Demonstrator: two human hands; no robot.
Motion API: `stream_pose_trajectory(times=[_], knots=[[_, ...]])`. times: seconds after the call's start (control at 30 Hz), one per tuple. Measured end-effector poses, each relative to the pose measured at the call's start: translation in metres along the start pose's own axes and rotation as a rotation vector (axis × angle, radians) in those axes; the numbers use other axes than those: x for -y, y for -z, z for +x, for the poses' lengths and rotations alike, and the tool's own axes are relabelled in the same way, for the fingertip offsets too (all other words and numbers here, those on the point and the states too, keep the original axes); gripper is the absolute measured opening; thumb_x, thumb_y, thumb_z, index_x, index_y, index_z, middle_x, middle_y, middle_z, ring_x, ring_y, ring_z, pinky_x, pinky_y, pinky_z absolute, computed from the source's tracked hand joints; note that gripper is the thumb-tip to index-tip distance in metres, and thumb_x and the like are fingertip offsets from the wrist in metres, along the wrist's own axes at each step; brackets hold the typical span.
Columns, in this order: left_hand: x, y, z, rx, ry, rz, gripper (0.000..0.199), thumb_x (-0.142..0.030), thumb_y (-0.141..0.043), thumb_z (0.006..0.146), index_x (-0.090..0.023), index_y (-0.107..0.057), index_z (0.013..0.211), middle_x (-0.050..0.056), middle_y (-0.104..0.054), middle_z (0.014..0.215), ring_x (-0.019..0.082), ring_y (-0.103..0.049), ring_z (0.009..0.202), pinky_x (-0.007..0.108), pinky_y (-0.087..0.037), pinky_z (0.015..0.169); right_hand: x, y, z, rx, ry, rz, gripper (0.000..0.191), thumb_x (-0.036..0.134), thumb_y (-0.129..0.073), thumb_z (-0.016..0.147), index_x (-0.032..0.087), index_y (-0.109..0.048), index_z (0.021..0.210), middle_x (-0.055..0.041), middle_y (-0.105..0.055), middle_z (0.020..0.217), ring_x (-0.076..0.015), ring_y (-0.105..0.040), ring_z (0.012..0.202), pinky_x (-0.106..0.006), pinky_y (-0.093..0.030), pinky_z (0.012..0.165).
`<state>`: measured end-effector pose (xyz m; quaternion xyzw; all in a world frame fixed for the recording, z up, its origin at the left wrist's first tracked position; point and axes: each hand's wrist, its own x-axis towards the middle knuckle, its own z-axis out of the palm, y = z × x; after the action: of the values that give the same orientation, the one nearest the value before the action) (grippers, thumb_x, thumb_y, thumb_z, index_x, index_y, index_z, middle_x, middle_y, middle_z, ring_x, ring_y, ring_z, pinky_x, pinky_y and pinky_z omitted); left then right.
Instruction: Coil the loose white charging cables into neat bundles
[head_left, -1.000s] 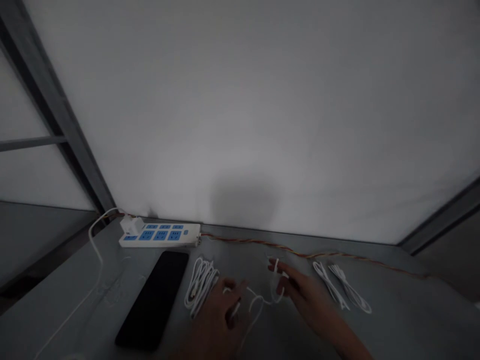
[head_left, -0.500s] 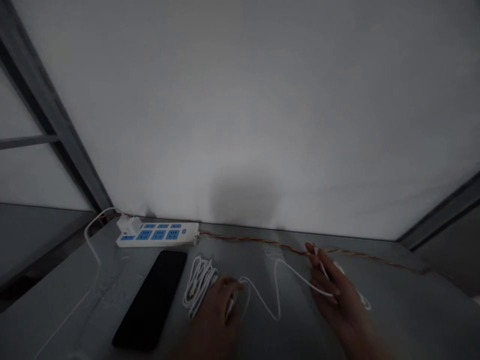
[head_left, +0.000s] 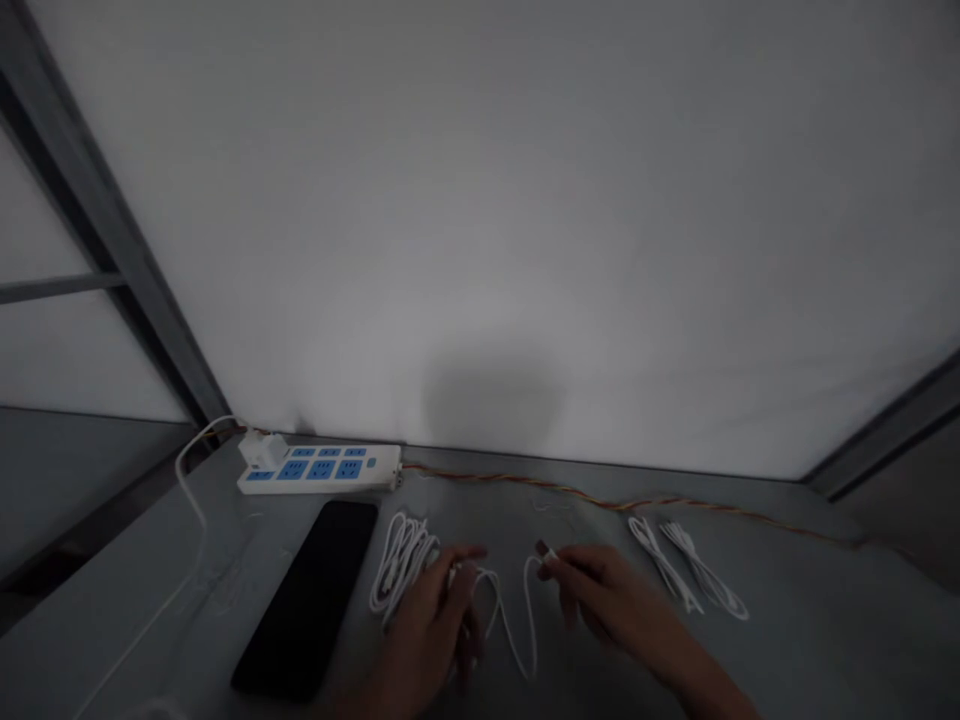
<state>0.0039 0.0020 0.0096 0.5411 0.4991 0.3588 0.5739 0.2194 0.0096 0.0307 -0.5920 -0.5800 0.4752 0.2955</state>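
Note:
A loose white cable (head_left: pixel 531 625) runs in bends between my two hands. My right hand (head_left: pixel 600 590) pinches its connector end between thumb and fingers, right of the middle. My left hand (head_left: pixel 435 610) has its fingers curled around the cable's other part, low in the view. Just left of that hand lies a coiled white cable bundle (head_left: pixel 401 560), partly hidden by it. Two more folded white cables, one nearer (head_left: pixel 664 562) and one farther right (head_left: pixel 705 572), rest on the grey table (head_left: pixel 810 620) beyond my right hand.
A black phone (head_left: pixel 309 600) lies at the left. Behind it is a white power strip (head_left: pixel 322 470) with blue sockets and a white plug adapter (head_left: pixel 262 450). A twisted brown wire (head_left: pixel 525 482) runs along the back by the white wall (head_left: pixel 495 250).
My right hand has moved left and now pinches the cable's connector. Two folded cables at the right have come into fuller view. My left hand has stayed near the coiled bundle.

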Motion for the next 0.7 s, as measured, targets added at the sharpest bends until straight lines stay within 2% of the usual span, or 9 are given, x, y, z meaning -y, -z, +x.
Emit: stream_pose_trajectory(times=[0.1,0.17,0.23,0.33,0.4,0.47,0.57,0.63,0.7], knots=[[0.000,0.005,0.003,-0.095,0.041,-0.123,0.066,-0.071,-0.046,0.083,-0.018,-0.055,0.120,-0.009,-0.047,0.051,0.010,-0.041,0.038,0.019,-0.029,0.036,-0.001,0.004,0.000,-0.041,0.037,0.011,0.038,0.053,-0.053,0.085,0.020,-0.067,0.075,0.0056,-0.053,0.048,-0.0076,-0.034,0.037,-0.020,-0.022,0.037],[0.001,0.011,0.008,-0.151,0.033,-0.212,0.064,-0.070,-0.049,0.081,-0.017,-0.059,0.114,-0.007,-0.053,0.058,0.011,-0.048,0.046,0.020,-0.034,0.040,-0.002,0.007,0.000,-0.074,0.067,0.073,0.037,0.054,-0.052,0.085,0.020,-0.068,0.085,0.0051,-0.057,0.053,-0.0076,-0.033,0.036,-0.021,-0.023,0.038],[0.002,0.017,0.013,-0.169,-0.025,-0.254,0.060,-0.068,-0.050,0.082,-0.016,-0.061,0.111,-0.003,-0.059,0.067,0.013,-0.054,0.054,0.022,-0.040,0.045,-0.003,0.010,0.001,-0.112,0.088,0.123,0.036,0.053,-0.054,0.084,0.020,-0.068,0.086,0.0048,-0.058,0.055,-0.0079,-0.035,0.037,-0.021,-0.026,0.040],[0.002,0.023,0.017,-0.139,-0.123,-0.196,0.058,-0.065,-0.049,0.086,-0.015,-0.060,0.114,0.002,-0.063,0.079,0.016,-0.060,0.061,0.026,-0.046,0.053,-0.005,0.014,0.002,-0.172,0.113,0.126,0.033,0.051,-0.060,0.080,0.020,-0.070,0.076,0.0050,-0.050,0.051,-0.0104,-0.040,0.043,-0.023,-0.027,0.043],[-0.001,0.027,0.018,-0.100,-0.145,-0.111,0.057,-0.064,-0.049,0.087,-0.015,-0.061,0.114,0.003,-0.064,0.082,0.016,-0.061,0.062,0.026,-0.046,0.052,-0.005,0.018,0.003,-0.206,0.151,0.116,0.030,0.048,-0.063,0.077,0.020,-0.073,0.075,0.0037,-0.051,0.053,-0.0120,-0.042,0.048,-0.024,-0.029,0.046],[-0.005,0.030,0.018,-0.074,-0.165,0.014,0.055,-0.062,-0.049,0.088,-0.014,-0.064,0.112,0.002,-0.063,0.077,0.015,-0.059,0.058,0.024,-0.042,0.049,-0.005,0.022,0.003,-0.219,0.176,0.110,0.028,0.048,-0.064,0.075,0.021,-0.074,0.074,0.0025,-0.054,0.055,-0.0130,-0.044,0.051,-0.025,-0.030,0.049],[-0.009,0.035,0.019,-0.101,-0.189,0.169,0.050,-0.056,-0.048,0.092,-0.013,-0.065,0.111,-0.003,-0.056,0.061,0.011,-0.049,0.048,0.022,-0.036,0.047,-0.008,0.033,0.002,-0.228,0.138,0.086,0.033,0.051,-0.062,0.077,0.021,-0.075,0.074,0.0051,-0.043,0.045,-0.0115,-0.037,0.044,-0.025,-0.027,0.047],[-0.009,0.037,0.020,-0.135,-0.191,0.168,0.053,-0.056,-0.047,0.092,-0.013,-0.064,0.117,-0.005,-0.051,0.057,0.011,-0.046,0.048,0.022,-0.036,0.047,-0.012,0.042,0.001,-0.278,0.114,0.073,0.035,0.052,-0.062,0.077,0.019,-0.076,0.077,0.0073,-0.035,0.041,-0.0103,-0.033,0.041,-0.025,-0.025,0.045],[-0.008,0.038,0.019,-0.142,-0.199,0.111,0.056,-0.058,-0.045,0.092,-0.014,-0.061,0.123,-0.003,-0.053,0.061,0.013,-0.050,0.053,0.022,-0.039,0.049,-0.014,0.048,-0.001,-0.333,0.129,0.076,0.035,0.052,-0.063,0.076,0.019,-0.075,0.077,0.0074,-0.036,0.042,-0.0101,-0.034,0.042,-0.024,-0.024,0.045]])
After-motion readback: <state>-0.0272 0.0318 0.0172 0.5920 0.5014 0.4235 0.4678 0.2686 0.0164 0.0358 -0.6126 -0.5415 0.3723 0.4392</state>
